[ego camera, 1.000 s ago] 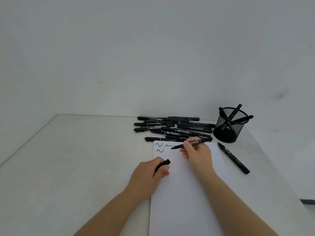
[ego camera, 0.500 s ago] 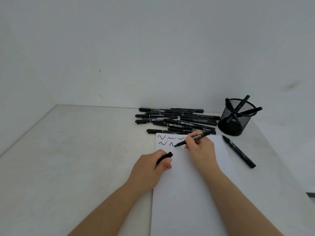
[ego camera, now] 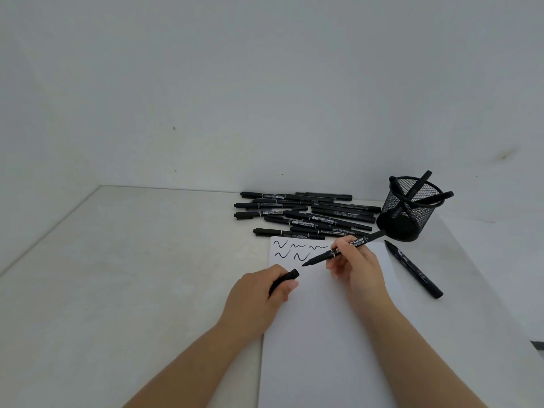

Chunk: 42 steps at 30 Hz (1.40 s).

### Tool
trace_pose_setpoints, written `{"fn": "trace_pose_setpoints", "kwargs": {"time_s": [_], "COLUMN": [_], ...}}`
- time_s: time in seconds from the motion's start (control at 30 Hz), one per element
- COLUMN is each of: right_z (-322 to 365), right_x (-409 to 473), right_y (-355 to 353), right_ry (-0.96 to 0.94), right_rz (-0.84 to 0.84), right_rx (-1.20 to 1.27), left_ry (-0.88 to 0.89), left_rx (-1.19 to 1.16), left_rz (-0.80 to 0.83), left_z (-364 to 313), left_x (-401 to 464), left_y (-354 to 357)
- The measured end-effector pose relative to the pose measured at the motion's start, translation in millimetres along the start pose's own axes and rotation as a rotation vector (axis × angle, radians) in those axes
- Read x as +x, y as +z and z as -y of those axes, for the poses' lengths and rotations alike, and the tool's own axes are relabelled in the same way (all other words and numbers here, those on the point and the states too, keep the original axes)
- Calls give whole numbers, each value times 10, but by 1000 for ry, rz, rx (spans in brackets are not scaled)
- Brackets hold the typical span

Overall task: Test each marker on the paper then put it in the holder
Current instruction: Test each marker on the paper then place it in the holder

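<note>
Right hand (ego camera: 357, 265) grips uncapped marker (ego camera: 343, 249), tip just off the paper (ego camera: 323, 334) beside five squiggles. Left hand (ego camera: 259, 293) clenched on cap (ego camera: 284, 281). Test step appears finished; next: recap, then drop into holder (ego camera: 412, 209).
</note>
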State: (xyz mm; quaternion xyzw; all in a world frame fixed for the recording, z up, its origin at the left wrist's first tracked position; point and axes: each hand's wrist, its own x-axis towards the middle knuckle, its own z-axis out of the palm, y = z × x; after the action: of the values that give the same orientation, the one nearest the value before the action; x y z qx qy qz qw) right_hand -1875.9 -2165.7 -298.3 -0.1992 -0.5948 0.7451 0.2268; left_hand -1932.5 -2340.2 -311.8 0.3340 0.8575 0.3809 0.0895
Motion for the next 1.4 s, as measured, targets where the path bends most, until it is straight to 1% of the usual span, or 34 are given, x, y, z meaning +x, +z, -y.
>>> {"fn": "trace_pose_setpoints", "kwargs": {"time_s": [0.3,0.53,0.77,1.03,1.13,1.23,1.3,1.33,1.37,1.4], "right_z": [14,45,61,89,117,143,171,191,223,271], "right_x": [-73,-140,-171,-176,-163,-141,-122,-101,-73,-48], "right_y": [51,111,161,149,159,155,148,129,101,63], "right_ry": [-29,-50,-15,0,10,16,21,31,32,2], "right_rz": [110,303,353,473,462,408,315,245,174,121], "right_rx": [-170,-300,-222,-207,-241,-271,-265,-217,-165,-170], "left_ry": [4,14,37,89,80,56,32,22,14,12], "left_rx": [8,-45,-123,-139,-183,-273,-350,-373,-380,-373], "left_rz": [14,6,-37,18,17,-40,-119,-158,-186,-201], "left_z": [-12,-6,27,32,31,-6,-33,-43,-53,-65], "left_x": [5,1,6,-16,-9,2,35,58,88,123], "left_y": [-11,-19,-30,-76,-87,-91,-108,-126,-150,-177]}}
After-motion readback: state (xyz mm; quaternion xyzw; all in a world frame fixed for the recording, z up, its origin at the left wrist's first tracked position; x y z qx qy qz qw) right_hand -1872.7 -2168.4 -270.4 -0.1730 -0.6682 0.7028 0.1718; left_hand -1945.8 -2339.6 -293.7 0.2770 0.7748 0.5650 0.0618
